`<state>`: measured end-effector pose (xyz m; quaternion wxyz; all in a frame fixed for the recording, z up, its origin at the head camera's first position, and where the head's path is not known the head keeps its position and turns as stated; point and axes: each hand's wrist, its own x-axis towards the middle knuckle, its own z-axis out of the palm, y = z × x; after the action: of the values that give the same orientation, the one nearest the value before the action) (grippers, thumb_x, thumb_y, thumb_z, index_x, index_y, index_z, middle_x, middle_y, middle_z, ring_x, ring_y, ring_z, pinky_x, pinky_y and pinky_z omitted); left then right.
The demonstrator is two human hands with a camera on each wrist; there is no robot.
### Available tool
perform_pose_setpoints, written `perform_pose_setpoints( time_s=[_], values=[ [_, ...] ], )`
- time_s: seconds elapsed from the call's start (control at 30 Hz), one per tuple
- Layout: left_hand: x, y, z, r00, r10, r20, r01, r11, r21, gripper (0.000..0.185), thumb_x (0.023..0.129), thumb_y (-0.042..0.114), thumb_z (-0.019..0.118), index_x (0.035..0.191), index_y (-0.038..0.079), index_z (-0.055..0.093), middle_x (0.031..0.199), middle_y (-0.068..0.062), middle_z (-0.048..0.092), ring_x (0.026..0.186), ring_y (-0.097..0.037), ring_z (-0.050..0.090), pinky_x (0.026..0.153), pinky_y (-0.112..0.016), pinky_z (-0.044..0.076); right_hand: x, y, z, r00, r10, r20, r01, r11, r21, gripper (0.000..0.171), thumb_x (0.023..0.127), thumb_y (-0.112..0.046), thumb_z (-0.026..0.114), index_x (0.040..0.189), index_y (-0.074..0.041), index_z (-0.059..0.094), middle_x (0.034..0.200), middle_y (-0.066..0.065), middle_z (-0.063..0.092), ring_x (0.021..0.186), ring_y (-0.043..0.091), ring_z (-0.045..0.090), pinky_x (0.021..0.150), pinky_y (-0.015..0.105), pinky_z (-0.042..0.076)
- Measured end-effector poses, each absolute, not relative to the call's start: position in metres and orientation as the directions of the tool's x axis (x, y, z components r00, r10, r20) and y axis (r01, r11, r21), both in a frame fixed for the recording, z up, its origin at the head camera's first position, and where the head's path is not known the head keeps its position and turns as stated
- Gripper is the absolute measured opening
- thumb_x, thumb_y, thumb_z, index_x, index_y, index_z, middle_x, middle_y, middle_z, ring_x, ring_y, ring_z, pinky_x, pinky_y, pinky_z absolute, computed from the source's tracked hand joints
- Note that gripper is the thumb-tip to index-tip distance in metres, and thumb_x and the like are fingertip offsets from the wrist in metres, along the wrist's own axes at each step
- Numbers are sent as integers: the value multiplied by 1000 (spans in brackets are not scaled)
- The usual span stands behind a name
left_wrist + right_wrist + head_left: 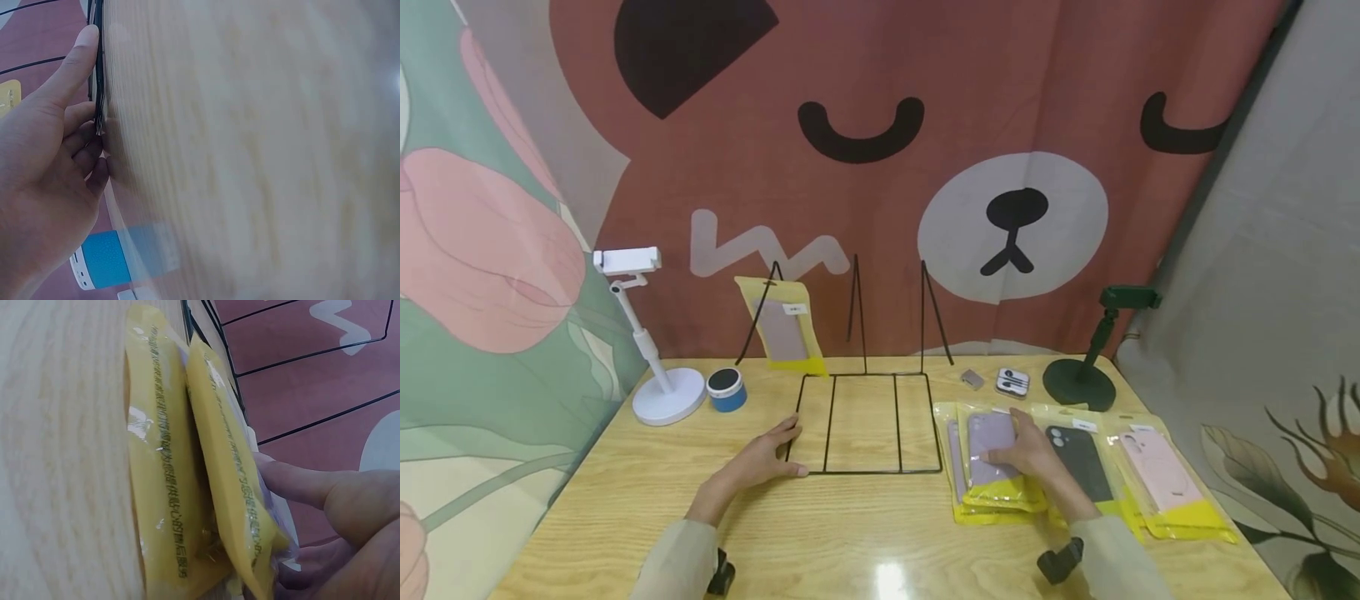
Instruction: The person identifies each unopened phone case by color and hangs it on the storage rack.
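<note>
In the head view we seem to be picking up the purple pack [992, 437], lower right; lifting it calls for a firm pinch. In the left wrist view, our left hand [50, 162], at left, curls fingers round the rack's [99, 69] edge, thumb straight; in the right wrist view, our right hand [350, 531], lower right, pinches the tilted pack.

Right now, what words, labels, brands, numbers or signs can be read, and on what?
Nothing reads clearly enough to quote.
Lower yellow pouch: row of dark characters, blurred.
Upper yellow pouch: similar row, blurred.
Pouch on the rack: white label, too small.
Pouch with the dark case: white label, too small.
Pouch with pink case: white label, too small.
</note>
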<state>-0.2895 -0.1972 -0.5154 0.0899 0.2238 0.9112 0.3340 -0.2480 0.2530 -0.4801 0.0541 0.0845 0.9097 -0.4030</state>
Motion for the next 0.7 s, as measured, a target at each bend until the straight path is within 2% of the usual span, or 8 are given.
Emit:
perform_pose_setpoints(
  time_s=[0.3,0.5,0.63,0.7],
  values=[
    [-290,-197,-516,-884,467,-7,353,677,646,87,80,40,76,144,-5,38,157,-18,22,142,-39,20,111,-56,24,-246,255,-477,-981,152,-122,192,655,-731,100,79,-8,77,150,7,9,141,41,29,126,54,36,104,61,32],
    [-290,-197,-516,-887,463,-14,344,679,649,87,80,40,77,145,-4,38,157,-18,21,142,-40,20,111,-56,24,-245,261,-475,-964,185,-189,260,535,-803,100,83,-10,72,150,6,0,146,37,22,130,50,32,109,60,23],
    [-290,-197,-516,-889,458,-19,339,684,645,86,80,40,77,145,-4,39,157,-17,22,142,-40,21,111,-56,25,-244,266,-477,-949,204,-241,313,509,-802,91,86,-15,68,149,11,8,145,37,24,130,50,30,110,60,20],
    [-289,-197,-516,-889,458,-21,339,687,643,87,80,40,77,145,-4,39,157,-17,22,142,-40,21,111,-56,25,-244,269,-478,-941,210,-264,335,496,-801,86,87,-17,68,147,13,14,142,37,28,129,50,33,109,60,23]
  ],
)
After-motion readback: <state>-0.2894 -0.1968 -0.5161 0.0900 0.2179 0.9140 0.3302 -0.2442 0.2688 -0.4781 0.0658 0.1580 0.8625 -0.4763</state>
